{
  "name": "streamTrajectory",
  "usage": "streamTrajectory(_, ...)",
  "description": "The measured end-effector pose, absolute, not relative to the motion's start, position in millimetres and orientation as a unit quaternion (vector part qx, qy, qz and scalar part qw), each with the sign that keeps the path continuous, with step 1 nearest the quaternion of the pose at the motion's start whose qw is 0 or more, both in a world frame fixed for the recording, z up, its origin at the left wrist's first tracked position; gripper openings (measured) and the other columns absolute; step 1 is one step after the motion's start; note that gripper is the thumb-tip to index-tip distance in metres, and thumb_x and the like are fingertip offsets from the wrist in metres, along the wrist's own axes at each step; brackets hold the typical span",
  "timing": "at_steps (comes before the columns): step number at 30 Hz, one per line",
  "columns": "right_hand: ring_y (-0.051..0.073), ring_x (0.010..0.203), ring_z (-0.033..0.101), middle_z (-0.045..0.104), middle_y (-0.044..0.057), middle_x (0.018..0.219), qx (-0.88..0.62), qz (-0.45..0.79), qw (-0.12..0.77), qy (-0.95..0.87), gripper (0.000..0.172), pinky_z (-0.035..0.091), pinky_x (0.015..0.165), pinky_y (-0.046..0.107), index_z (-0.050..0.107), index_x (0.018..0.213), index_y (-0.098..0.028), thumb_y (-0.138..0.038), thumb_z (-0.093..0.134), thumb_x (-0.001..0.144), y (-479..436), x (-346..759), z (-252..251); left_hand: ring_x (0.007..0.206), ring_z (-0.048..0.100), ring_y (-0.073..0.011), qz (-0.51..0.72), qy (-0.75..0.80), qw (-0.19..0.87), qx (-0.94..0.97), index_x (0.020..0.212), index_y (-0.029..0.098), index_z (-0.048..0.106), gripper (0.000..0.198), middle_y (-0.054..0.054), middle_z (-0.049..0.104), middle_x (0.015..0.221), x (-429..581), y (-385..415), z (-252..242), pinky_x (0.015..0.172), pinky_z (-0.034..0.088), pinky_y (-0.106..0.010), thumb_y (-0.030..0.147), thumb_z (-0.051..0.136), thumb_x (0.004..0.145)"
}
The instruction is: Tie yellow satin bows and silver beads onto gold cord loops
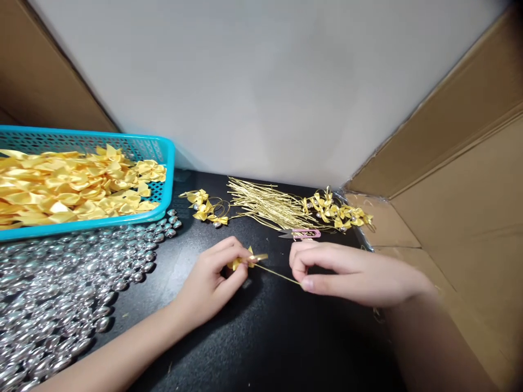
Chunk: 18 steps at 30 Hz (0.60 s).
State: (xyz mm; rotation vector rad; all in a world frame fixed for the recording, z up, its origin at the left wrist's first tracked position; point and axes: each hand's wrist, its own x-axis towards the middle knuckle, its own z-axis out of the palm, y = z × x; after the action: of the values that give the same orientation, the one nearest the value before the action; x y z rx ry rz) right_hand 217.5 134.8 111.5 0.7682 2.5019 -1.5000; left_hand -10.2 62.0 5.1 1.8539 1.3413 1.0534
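Between the thumb and fingers of my left hand [218,269] is a yellow ribbon bow [236,263], partly hidden by the fingertips. A thin gold cord [278,273] runs taut from the bow to my right hand [339,269], whose thumb and forefinger pinch its far end. Just beyond my right hand lie small thread snips [300,234] with a pink handle. Behind them is a loose pile of cut gold cords [265,204]. Bows with silver beads and cord loops lie in a left cluster [206,208] and a right cluster [339,211].
A turquoise basket [169,174] full of yellow ribbon bows [69,185] stands at the back left. Many shiny silver beads [61,294] cover the left of the black table [229,348]. A white wall rises behind, and cardboard panels [457,141] close in the right side.
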Motion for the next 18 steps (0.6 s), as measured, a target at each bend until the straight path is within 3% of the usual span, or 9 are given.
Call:
streamTrajectory(6, 0.015, 0.092, 0.055, 0.064, 0.002, 0.099, 0.312, -0.546, -0.036, 0.777, 0.013, 0.042, 0.084, 0.03, 0.056, 0.085, -0.019, -0.027, 0.051, 0.094, 135, 225, 112, 0.064, 0.055, -0.0142, 0.443, 0.544, 0.453, 0.551, 0.089, 0.02, 0.07, 0.019, 0.0, 0.056, 0.078, -10, 67, 0, 0.058, 0.046, -0.027, 0.032, 0.055, 0.087)
streamTrajectory(13, 0.01, 0.072, 0.066, 0.07, -0.002, 0.072, 0.351, -0.618, -0.242, 0.66, 0.003, 0.049, 0.074, 0.023, 0.062, 0.086, -0.018, -0.018, 0.064, 0.085, 130, 210, 97, 0.065, 0.055, -0.0125, 0.494, 0.493, 0.627, 0.346, 0.083, 0.018, 0.071, 0.011, 0.001, 0.063, 0.07, -3, 66, -5, 0.062, 0.044, -0.024, 0.025, 0.07, 0.075)
streamTrajectory(18, 0.011, 0.074, 0.069, 0.073, -0.001, 0.073, 0.25, -0.708, -0.25, 0.612, 0.01, 0.052, 0.075, 0.026, 0.071, 0.088, -0.018, -0.015, 0.063, 0.084, 130, 209, 91, 0.072, 0.061, -0.0134, 0.5, 0.44, 0.7, 0.258, 0.083, 0.016, 0.074, 0.013, -0.002, 0.07, 0.082, -1, 64, -4, 0.077, 0.047, -0.029, 0.02, 0.075, 0.07)
